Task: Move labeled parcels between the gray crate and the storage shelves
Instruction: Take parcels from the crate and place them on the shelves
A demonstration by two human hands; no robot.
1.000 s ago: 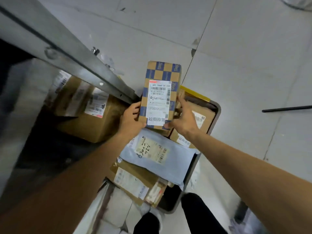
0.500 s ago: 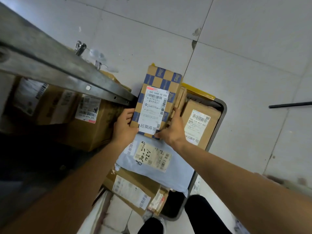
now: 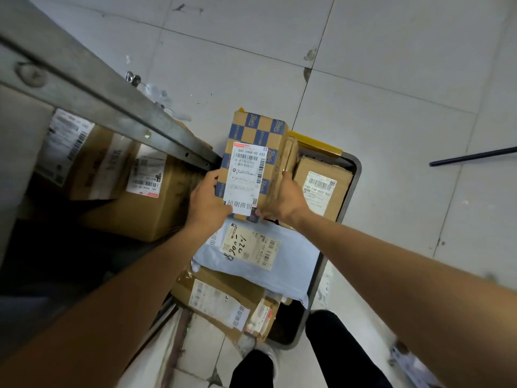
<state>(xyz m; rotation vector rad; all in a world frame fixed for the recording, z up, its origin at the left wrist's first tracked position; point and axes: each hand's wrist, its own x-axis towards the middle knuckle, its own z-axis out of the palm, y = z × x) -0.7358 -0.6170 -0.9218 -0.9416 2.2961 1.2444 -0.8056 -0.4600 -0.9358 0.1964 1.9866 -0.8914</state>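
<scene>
Left hand and right hand grip checkered parcel mid-frame above gray crate; risk: far corner catches shelf rail, twisting it loose.

The box between the fingers is checked in blue and cardboard brown, with white script on the blue squares. Its label is white with black print and a small red tab. Just below the fingers, a bag is pale blue, its sticker cream with black scrawl. Right of them the crate rim is gray, with a yellow strip. Left of them the cartons are plain brown with white labels.
</scene>
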